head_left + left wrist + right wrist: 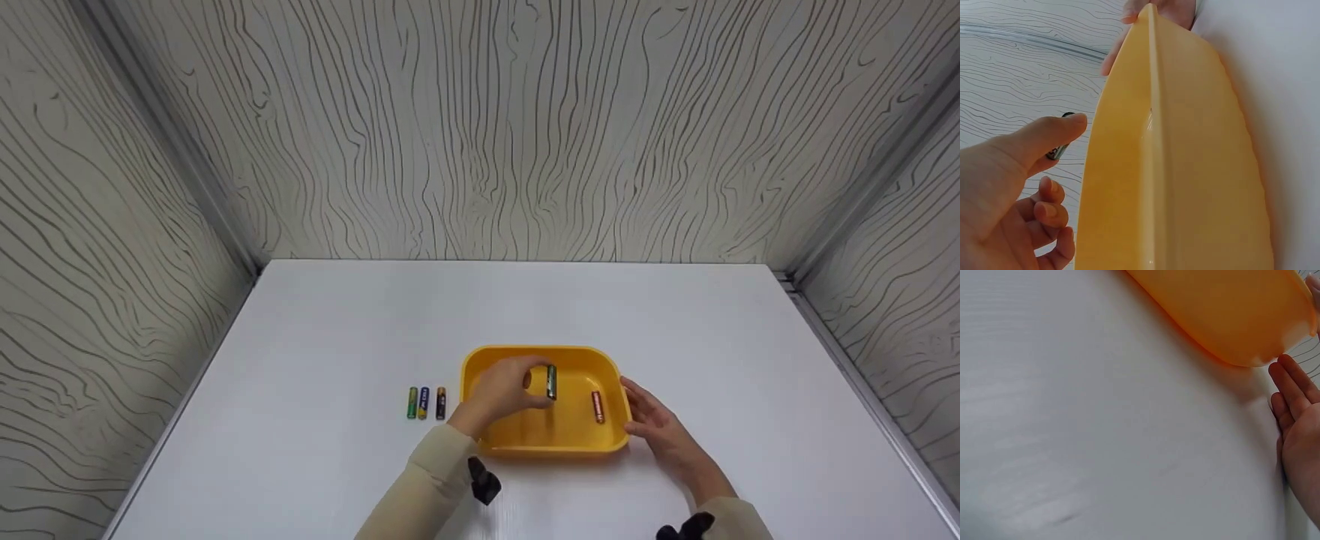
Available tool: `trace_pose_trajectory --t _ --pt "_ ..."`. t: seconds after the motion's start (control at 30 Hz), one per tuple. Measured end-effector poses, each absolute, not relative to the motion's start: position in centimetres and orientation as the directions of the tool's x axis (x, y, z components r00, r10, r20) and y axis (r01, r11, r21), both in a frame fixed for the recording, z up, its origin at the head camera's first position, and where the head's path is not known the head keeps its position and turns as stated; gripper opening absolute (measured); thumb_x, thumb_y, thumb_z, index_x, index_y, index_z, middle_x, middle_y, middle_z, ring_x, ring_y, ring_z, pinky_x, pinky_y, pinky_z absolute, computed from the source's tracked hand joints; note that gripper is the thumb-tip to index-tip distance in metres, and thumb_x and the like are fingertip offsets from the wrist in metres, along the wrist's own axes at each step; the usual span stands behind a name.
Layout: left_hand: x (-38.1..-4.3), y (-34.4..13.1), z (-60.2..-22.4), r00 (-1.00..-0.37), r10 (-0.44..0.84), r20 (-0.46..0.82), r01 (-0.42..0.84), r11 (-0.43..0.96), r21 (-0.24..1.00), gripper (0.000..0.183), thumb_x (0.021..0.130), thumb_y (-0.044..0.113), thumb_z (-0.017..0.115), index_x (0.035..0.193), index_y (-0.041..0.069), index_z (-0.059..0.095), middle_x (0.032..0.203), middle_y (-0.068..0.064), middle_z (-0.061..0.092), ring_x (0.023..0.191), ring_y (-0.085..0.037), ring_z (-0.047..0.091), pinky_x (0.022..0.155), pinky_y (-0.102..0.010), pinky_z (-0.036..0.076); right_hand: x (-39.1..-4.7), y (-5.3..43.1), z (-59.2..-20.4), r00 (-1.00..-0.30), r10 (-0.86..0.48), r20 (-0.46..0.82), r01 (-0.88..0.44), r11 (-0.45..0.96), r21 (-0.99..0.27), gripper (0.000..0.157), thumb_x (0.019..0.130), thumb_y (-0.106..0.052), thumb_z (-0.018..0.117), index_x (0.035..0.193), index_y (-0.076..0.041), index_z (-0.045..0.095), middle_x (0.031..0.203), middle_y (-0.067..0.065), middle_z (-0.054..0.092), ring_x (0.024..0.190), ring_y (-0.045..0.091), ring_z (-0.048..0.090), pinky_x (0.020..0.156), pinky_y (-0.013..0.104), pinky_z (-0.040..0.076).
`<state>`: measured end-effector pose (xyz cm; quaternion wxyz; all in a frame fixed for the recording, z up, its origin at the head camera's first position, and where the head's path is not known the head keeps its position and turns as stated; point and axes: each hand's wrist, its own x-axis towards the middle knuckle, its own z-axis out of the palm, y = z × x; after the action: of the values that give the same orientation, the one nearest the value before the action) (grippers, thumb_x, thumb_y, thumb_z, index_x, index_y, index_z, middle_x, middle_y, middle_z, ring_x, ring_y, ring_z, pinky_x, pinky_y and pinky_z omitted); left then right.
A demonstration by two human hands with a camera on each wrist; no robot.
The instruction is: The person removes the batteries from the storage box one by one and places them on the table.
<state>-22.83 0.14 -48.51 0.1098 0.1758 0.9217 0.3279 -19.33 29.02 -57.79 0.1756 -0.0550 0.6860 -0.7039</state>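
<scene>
My left hand (504, 388) pinches a dark green battery (551, 382) between thumb and forefinger, above the yellow bin (541, 452). In the left wrist view the thumb covers much of that battery (1057, 152), and the other fingers are loosely bent. A red battery (598, 407) lies inside the bin on its right side. My right hand (658, 425) rests against the bin's right end, its thumb and fingers spread along the wall. In the right wrist view several fairly straight fingers (1292, 385) show by the bin's outer wall.
Left of the bin, three batteries lie side by side on the white table (322, 337): a green one (412, 403), a blue one (424, 403) and a black one with a copper end (440, 403). Wood-patterned panels (480, 135) stand behind and at both sides.
</scene>
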Motion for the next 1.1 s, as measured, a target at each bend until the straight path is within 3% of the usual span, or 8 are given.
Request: trace_pose_trajectory --t 0.17,0.33,0.4,0.47,0.57,0.63,0.87,1.1 --pt "-22.6 -0.9 -48.3 -0.916 0.393 -0.078 0.245 0.705 0.665 0.051 0.078 0.030 0.080 0.126 0.024 0.062 0.077 0.005 0.049 0.071 -0.009 0.043 0.061 -0.020 0.033 -19.3 29.1 -57.7 -0.933 -0.321 -0.160 0.165 0.014 -0.986 0.072 0.095 -0.008 0.057 0.154 -0.015 0.018 0.148 -0.018 0.038 0.122 -0.019 0.046 0.099 0.005 0.038" --pt "-22.3 -1.8 -48.5 -0.916 0.392 -0.085 0.228 0.684 0.693 0.052 0.079 0.030 0.079 0.127 0.025 0.061 0.081 -0.005 0.055 0.070 -0.009 0.042 0.060 -0.021 0.032 -19.3 29.0 -57.6 -0.935 -0.303 -0.186 0.183 0.039 -0.982 0.071 0.095 -0.010 0.058 0.154 -0.018 0.020 0.163 0.007 0.018 0.122 -0.021 0.044 0.099 0.004 0.037" --pt "-22.2 -2.1 -48.6 -0.918 0.387 -0.085 0.218 0.673 0.706 0.052 0.079 0.030 0.079 0.127 0.025 0.061 0.084 -0.007 0.057 0.070 -0.009 0.043 0.060 -0.021 0.032 -19.3 29.1 -57.7 -0.933 -0.310 -0.183 0.178 0.043 -0.983 0.071 0.095 -0.010 0.057 0.154 -0.018 0.019 0.163 0.003 0.019 0.122 -0.022 0.043 0.099 0.003 0.036" --pt "-22.1 -2.4 -48.7 -0.919 0.388 -0.072 0.223 0.663 0.715 0.052 0.079 0.029 0.079 0.127 0.024 0.061 0.082 -0.006 0.056 0.070 -0.009 0.043 0.059 -0.021 0.032 -19.3 29.1 -57.7 -0.931 -0.320 -0.173 0.168 0.044 -0.985 0.071 0.096 -0.011 0.057 0.155 -0.017 0.017 0.159 -0.011 0.026 0.123 -0.023 0.042 0.099 0.003 0.035" --pt "-22.0 -3.1 -48.8 -0.921 0.386 -0.057 0.231 0.655 0.719 0.052 0.079 0.029 0.079 0.127 0.023 0.061 0.079 -0.001 0.053 0.069 -0.008 0.042 0.059 -0.020 0.032 -19.3 29.2 -57.8 -0.928 -0.332 -0.169 0.170 0.027 -0.985 0.072 0.096 -0.010 0.057 0.155 -0.015 0.016 0.144 -0.033 0.037 0.123 -0.024 0.040 0.099 0.002 0.034" --pt "-22.0 -3.6 -48.9 -0.921 0.386 -0.048 0.236 0.652 0.721 0.052 0.079 0.029 0.079 0.127 0.022 0.061 0.078 0.000 0.052 0.068 -0.008 0.041 0.058 -0.020 0.031 -19.4 29.2 -57.8 -0.928 -0.331 -0.172 0.178 0.012 -0.984 0.071 0.095 -0.010 0.057 0.154 -0.013 0.017 0.135 -0.040 0.040 0.122 -0.025 0.040 0.098 0.001 0.034" --pt "-21.9 -5.9 -49.3 -0.925 0.380 -0.015 0.243 0.622 0.744 0.052 0.079 0.026 0.079 0.127 0.017 0.061 0.074 -0.001 0.049 0.063 -0.008 0.038 0.056 -0.020 0.029 -19.2 29.1 -57.8 -0.933 -0.326 -0.152 0.169 -0.024 -0.985 0.068 0.094 -0.006 0.057 0.152 -0.008 0.021 0.135 -0.038 0.042 0.122 -0.022 0.042 0.099 0.003 0.036" --pt "-21.6 -8.1 -49.6 -0.926 0.372 0.063 0.291 0.597 0.748 0.053 0.080 0.026 0.078 0.127 0.013 0.060 0.079 -0.016 0.058 0.064 -0.007 0.038 0.058 -0.018 0.030 -19.1 29.2 -58.0 -0.932 -0.351 -0.085 0.116 -0.066 -0.991 0.066 0.095 -0.002 0.054 0.152 -0.005 0.022 0.137 -0.035 0.044 0.124 -0.020 0.042 0.099 0.004 0.038"
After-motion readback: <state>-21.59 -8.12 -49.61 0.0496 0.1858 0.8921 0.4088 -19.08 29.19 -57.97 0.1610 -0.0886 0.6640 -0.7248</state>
